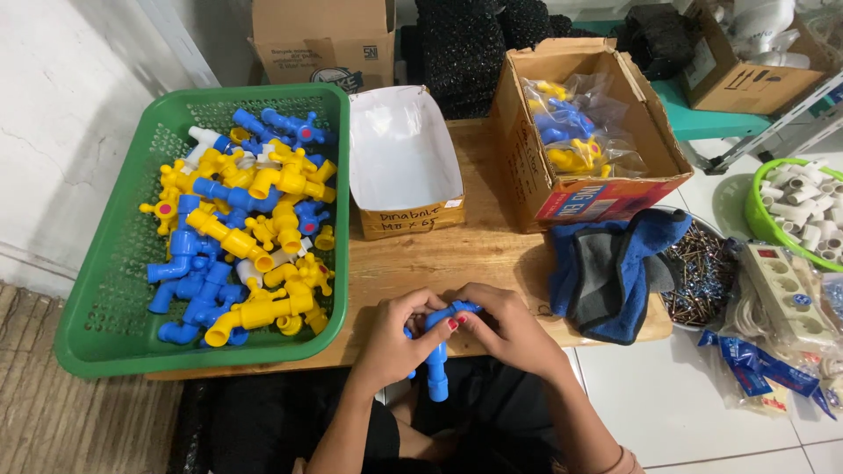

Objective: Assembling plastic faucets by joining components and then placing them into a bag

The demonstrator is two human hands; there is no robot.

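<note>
Both my hands meet over the front edge of a low wooden table (439,254) and grip one blue plastic tap (437,369). My left hand (395,338) wraps the tap's body from the left. My right hand (509,329) pinches its top handle from the right. The tap's threaded end points down toward my lap. To the left stands a green plastic basket (114,307) holding several yellow and blue plastic taps (241,237).
An empty white-lined cardboard box (399,158) sits mid-table. A brown carton (536,175) with bagged taps (575,132) stands right of it, a blue cloth (615,263) in front. On the floor at right are a bowl of screws (702,276), a power strip (786,290) and a green bowl of white fittings (803,206).
</note>
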